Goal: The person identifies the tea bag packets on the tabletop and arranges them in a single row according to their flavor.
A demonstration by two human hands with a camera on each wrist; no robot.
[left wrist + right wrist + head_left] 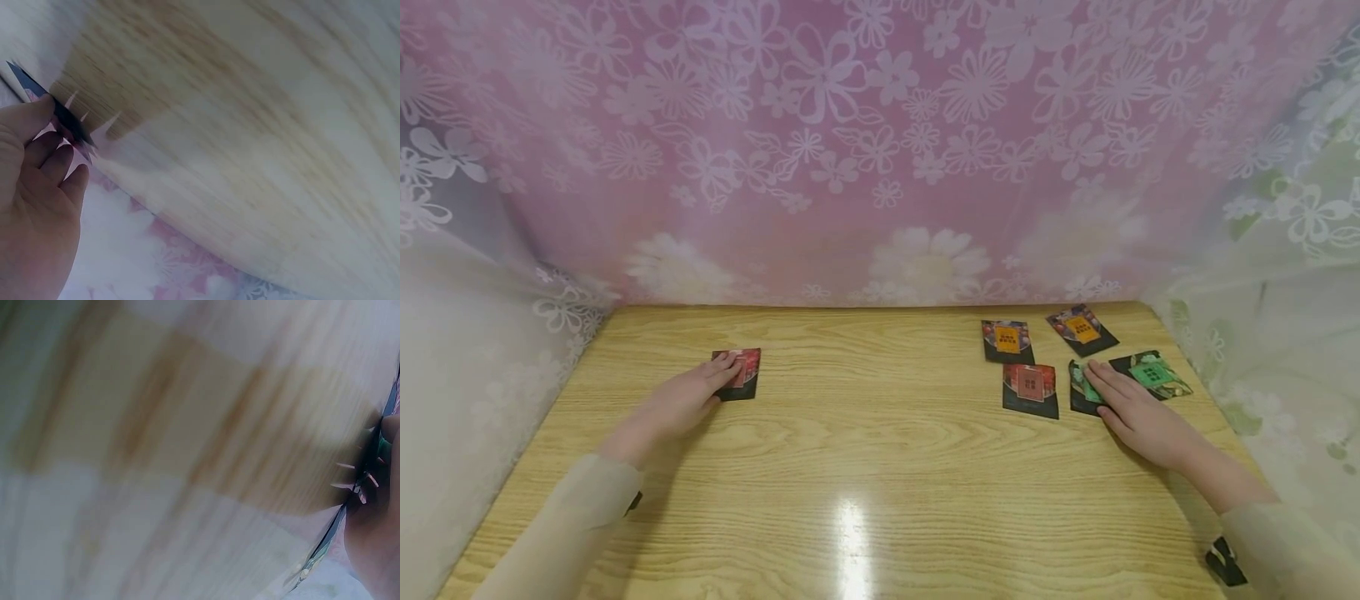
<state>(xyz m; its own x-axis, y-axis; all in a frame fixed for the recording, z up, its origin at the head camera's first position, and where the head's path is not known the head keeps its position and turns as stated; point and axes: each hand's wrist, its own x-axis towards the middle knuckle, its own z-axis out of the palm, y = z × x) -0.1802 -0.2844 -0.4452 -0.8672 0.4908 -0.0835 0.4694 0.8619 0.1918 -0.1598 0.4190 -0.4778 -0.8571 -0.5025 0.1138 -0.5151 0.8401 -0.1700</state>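
Note:
My left hand (688, 396) lies with its fingers stretched over a small flat red-and-black sachet (749, 375) at the left of the table. In the left wrist view, the thumb meets the dark edge of that sachet (72, 125), beside the fingers. At the right, the straight fingers of my right hand (1138, 417) rest on a green-and-black sachet (1078, 400), partly covering it. A second green sachet (1153, 375) lies just beyond those fingers. Another red sachet (1030, 392) sits to the left of the right hand.
Two orange-labelled sachets, one upright (1007, 342) and one slanted (1082, 329), lie farther back. The wooden table (850, 442) ends at a pink floral curtain (812, 208), with pale floral cloth (1300, 333) along the sides. A black strap (1225, 562) hangs by the right sleeve.

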